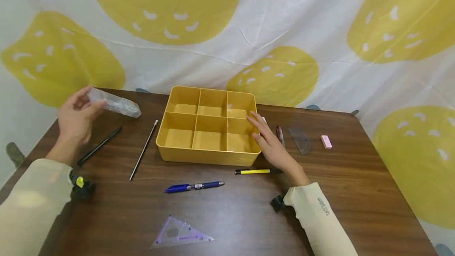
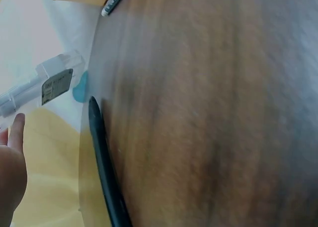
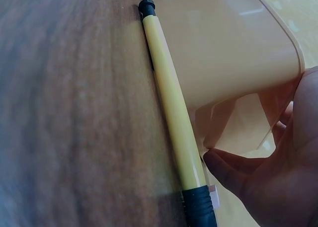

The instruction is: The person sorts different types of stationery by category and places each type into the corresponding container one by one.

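My left hand point(image 1: 75, 119) holds a clear plastic case point(image 1: 115, 102) by one end, above the table's back left. The case carries a label, best seen in the left wrist view; its contents are not clear. Below that hand lies a black pen point(image 1: 99, 146). My right hand point(image 1: 271, 145) rests at the right wall of a yellow compartment box point(image 1: 202, 156), its fingers extended over the rim. In the right wrist view the thumb point(image 3: 226, 170) touches the box's side, close to a yellow and black pen point(image 3: 174, 105).
Left of the box lies a thin metallic rod point(image 1: 143, 149). In front are a blue pen point(image 1: 193, 187) and a clear set square point(image 1: 181, 234). To the right lie a dark red pen point(image 1: 280, 134), a clear protractor point(image 1: 301, 140) and a pink eraser point(image 1: 326, 142). A patterned cloth point(image 1: 209, 62) hangs behind.
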Tool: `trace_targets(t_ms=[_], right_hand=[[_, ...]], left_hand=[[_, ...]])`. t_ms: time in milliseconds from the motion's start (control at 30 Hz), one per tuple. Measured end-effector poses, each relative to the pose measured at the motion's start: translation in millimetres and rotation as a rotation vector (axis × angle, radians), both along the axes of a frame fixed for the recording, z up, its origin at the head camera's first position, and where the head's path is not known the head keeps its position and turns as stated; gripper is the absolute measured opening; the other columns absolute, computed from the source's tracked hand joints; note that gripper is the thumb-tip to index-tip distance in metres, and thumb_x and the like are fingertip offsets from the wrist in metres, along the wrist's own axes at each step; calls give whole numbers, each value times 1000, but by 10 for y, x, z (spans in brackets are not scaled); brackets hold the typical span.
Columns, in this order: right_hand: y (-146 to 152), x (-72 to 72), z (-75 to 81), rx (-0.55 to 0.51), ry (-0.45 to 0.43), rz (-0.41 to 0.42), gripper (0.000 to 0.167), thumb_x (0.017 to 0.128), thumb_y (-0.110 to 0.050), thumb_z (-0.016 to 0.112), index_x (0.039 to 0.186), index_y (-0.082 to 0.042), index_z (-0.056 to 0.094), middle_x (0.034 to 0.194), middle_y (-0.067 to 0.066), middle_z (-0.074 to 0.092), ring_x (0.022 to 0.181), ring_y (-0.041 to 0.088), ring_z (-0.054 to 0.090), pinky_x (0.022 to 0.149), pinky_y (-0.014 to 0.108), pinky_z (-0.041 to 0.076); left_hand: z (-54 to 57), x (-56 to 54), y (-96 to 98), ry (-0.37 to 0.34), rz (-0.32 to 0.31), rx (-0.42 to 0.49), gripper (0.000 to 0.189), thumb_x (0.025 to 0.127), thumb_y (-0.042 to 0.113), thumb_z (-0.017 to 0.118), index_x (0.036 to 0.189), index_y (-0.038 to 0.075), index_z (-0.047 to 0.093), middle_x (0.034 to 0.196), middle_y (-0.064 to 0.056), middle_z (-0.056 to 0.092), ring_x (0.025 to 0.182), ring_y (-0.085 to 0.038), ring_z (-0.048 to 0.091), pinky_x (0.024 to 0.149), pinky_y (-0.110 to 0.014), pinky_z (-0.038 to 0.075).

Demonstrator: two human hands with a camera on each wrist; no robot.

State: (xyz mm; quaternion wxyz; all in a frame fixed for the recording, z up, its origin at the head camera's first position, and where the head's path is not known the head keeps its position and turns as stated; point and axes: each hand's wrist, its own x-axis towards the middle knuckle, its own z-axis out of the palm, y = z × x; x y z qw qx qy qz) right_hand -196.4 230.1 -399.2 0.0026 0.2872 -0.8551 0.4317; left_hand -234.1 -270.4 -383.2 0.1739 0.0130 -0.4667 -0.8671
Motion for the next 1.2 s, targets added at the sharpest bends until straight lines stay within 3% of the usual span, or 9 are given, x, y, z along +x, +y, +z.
trace_targets(t_ms=[367,500,667,767,933,1200], right_hand=[[-19,-17,2,-9,-11,-5,49,105,-12,34,152,-13,24,160,-2,5,143,15,-11,111,54,0],[-35,-3,34,1,-8,-10,48,106,-17,33,152,-11,24,159,6,6,143,17,-10,111,54,0],[-119,115,220,-12,-37,-8,48,106,-18,33,151,-3,24,158,14,6,143,26,-10,110,56,-1],[-150,166,286,-8,-59,-10,49,106,-21,34,150,-2,23,158,15,5,143,28,-10,110,56,0],[-99,73,134,-4,-35,-14,48,106,-16,34,151,-6,24,159,12,5,143,23,-11,110,56,0],[-44,-43,-35,-12,-29,-5,48,106,-16,35,153,-14,24,160,6,4,143,15,-11,110,56,1]], left_hand=[[128,-76,72,83,-54,139,53,73,-28,64,120,-6,59,91,-13,61,76,-18,65,66,-28,55],[197,-105,78,88,-76,129,52,73,-25,66,121,-6,59,94,-14,60,78,-18,64,68,-29,55],[281,-146,79,95,-116,109,52,74,-24,65,123,-5,59,97,-14,59,79,-19,65,71,-29,54],[317,-165,92,102,-126,93,53,75,-24,65,123,-5,59,91,-10,56,78,-18,64,70,-29,54],[340,-187,107,110,-134,96,51,75,-25,64,123,-5,60,82,-8,50,76,-19,64,68,-30,55],[359,-224,88,112,-152,161,50,76,-25,63,122,-5,60,93,-15,58,82,-23,63,67,-33,55]])
